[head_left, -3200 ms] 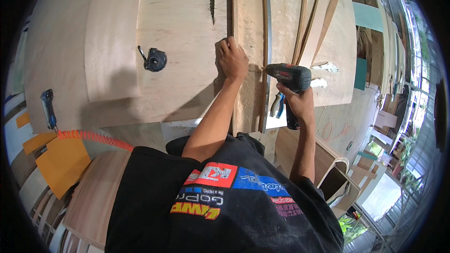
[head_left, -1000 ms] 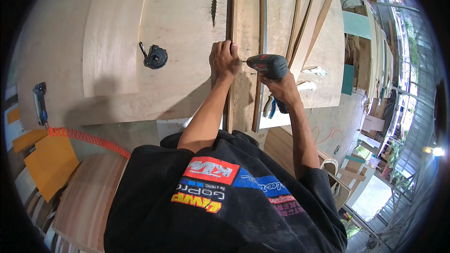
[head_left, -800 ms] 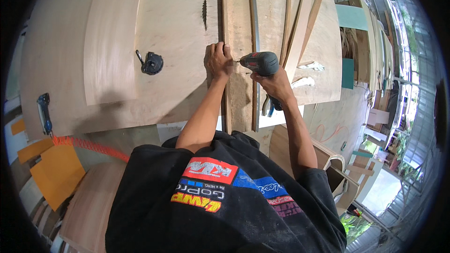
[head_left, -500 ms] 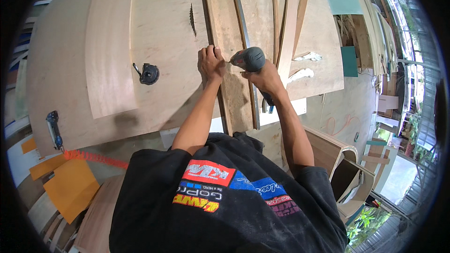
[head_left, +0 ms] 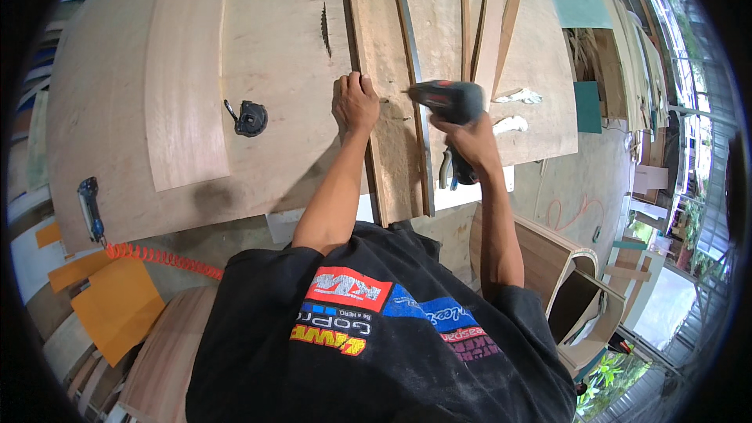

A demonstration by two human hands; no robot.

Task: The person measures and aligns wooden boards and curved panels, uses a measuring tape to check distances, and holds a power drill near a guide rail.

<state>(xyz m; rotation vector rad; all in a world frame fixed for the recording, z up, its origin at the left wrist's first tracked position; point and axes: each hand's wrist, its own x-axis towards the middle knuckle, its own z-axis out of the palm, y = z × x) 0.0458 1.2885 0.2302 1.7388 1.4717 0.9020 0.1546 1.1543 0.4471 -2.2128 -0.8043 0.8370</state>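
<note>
A cordless drill point(head_left: 458, 102) is in my right hand point(head_left: 474, 141), its fingers closed round the grip. The drill's front end points left, over the dark-edged strip point(head_left: 420, 121), and is slightly blurred. My left hand point(head_left: 357, 102) is closed over the upright wooden strip point(head_left: 373, 164) along the left side of a long board point(head_left: 395, 145). Dust and small dark marks lie on the board between the two strips. Partly hidden behind the drill's base is what looks like pliers point(head_left: 446, 169).
The plywood tabletop point(head_left: 290, 55) carries a tape measure point(head_left: 251, 119), a saw-like blade point(head_left: 325, 30), a wide thin panel point(head_left: 184, 78), narrow wood strips point(head_left: 487, 27) and white gloves point(head_left: 511, 124). An air tool point(head_left: 91, 207) with an orange coiled hose point(head_left: 160, 256) sits at the left edge.
My right hand has moved the drill to the right, off the middle of the board. Small dark marks now show there. My left hand stays on the strip.
</note>
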